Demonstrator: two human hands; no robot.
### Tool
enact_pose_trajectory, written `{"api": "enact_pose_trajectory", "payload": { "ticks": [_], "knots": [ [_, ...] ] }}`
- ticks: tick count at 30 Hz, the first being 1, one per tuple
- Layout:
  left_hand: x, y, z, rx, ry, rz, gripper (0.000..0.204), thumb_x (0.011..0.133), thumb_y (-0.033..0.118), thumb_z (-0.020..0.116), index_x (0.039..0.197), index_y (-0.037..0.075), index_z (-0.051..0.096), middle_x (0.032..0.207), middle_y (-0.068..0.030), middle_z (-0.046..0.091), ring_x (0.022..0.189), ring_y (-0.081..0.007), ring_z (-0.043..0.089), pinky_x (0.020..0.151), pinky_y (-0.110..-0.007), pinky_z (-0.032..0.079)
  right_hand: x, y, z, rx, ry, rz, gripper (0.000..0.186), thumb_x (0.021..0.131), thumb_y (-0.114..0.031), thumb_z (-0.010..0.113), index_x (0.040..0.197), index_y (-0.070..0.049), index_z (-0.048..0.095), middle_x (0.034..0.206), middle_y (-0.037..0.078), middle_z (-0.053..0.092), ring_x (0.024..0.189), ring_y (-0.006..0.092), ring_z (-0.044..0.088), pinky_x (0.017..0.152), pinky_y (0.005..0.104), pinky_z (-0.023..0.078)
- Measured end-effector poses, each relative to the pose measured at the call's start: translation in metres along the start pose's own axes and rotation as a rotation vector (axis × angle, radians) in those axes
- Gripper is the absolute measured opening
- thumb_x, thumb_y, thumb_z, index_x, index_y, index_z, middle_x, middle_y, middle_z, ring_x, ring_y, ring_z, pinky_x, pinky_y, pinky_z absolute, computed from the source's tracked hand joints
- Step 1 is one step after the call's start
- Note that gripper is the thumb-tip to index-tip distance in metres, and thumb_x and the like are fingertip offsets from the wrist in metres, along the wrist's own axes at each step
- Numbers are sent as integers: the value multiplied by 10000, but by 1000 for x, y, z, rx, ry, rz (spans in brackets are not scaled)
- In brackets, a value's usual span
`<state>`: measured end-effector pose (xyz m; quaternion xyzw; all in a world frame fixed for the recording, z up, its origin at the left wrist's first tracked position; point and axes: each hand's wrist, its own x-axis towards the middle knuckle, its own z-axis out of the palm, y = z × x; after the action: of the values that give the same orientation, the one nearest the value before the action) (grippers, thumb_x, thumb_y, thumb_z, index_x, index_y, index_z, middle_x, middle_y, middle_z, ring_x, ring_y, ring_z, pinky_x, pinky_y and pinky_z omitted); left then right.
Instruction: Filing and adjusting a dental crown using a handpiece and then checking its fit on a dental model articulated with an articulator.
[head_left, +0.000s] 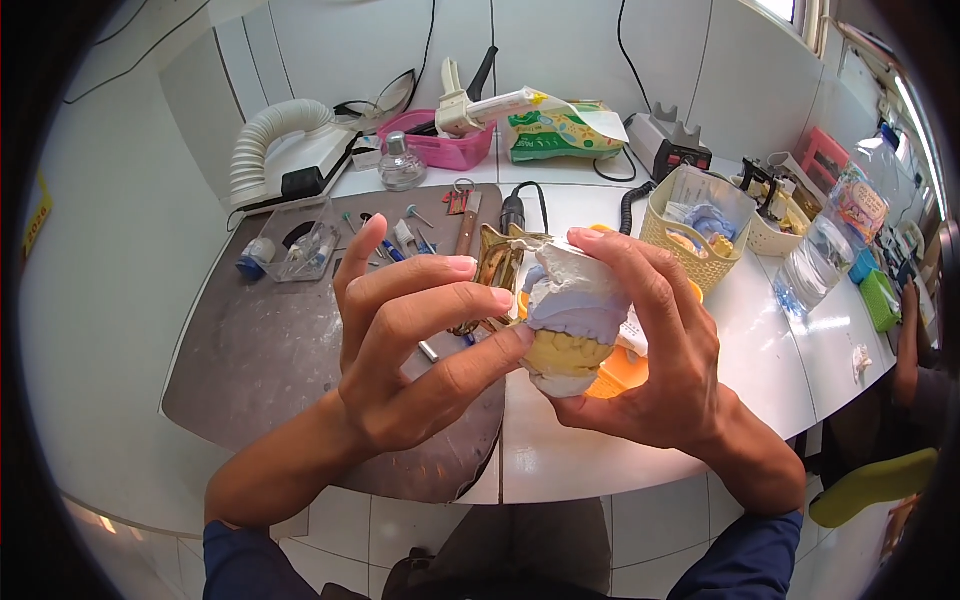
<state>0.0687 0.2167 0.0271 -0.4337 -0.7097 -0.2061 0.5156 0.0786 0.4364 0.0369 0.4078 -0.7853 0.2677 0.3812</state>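
My right hand is closed around a dental plaster model mounted on a brass articulator. Rough white plaster tops the model, with a lavender cast beneath it. Under that come a yellow cast with tooth shapes and a white base. To the left of the model, my left hand has its fingers spread. Its lowest fingertip meets the yellow cast's left edge, while the fingers above it point toward the articulator. Part of the brass frame is hidden behind the model and fingers.
Tools lie on the dark mat, beside a clear plastic box. Behind stand a glass bottle, a pink basket and a green packet. A cream basket holds casts. Farther right are a large water bottle and another person's arm.
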Motion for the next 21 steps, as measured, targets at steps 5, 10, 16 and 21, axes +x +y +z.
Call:
{"api": "enact_pose_trajectory", "payload": {
  "ticks": [5, 10, 16, 21],
  "knots": [
    [-1, -3, -4, 68, -96, 65, 336, 674, 201, 829, 954, 206, 643, 1054, -8, 549, 1085, -229, 513, 1088, -547, 303, -1, 1, 0, -18, 1, 8, 917, 501, -130, 841, 1309, 23, 435, 1213, 192, 569, 1072, 319, 578, 871, 399, 512],
    [-1, -2, -3, 69, -76, 69, 338, 672, 191, 832, 953, 206, 643, 1051, -8, 548, 1079, -229, 515, 1085, -546, 307, 0, 0, -1, -19, 2, -4, 915, 500, -137, 839, 1305, 28, 437, 1211, 196, 570, 1071, 324, 577, 877, 404, 508],
    [-1, -1, 1, -8, 11, -5, 272, 653, 173, 812, 880, 189, 665, 1016, 14, 598, 1040, -201, 549, 1119, -500, 254, 1, 0, 1, 1, 26, 4, 887, 511, -139, 827, 1301, 11, 453, 1197, 183, 568, 1074, 326, 569, 900, 414, 474],
    [0, -2, 0, -77, 29, -82, 335, 675, 206, 816, 948, 162, 628, 1072, -36, 591, 1066, -243, 549, 1089, -498, 279, 0, -2, 1, 6, 47, 7, 862, 520, -138, 815, 1297, -5, 467, 1191, 175, 564, 1087, 326, 559, 910, 414, 448]
  ]
}}
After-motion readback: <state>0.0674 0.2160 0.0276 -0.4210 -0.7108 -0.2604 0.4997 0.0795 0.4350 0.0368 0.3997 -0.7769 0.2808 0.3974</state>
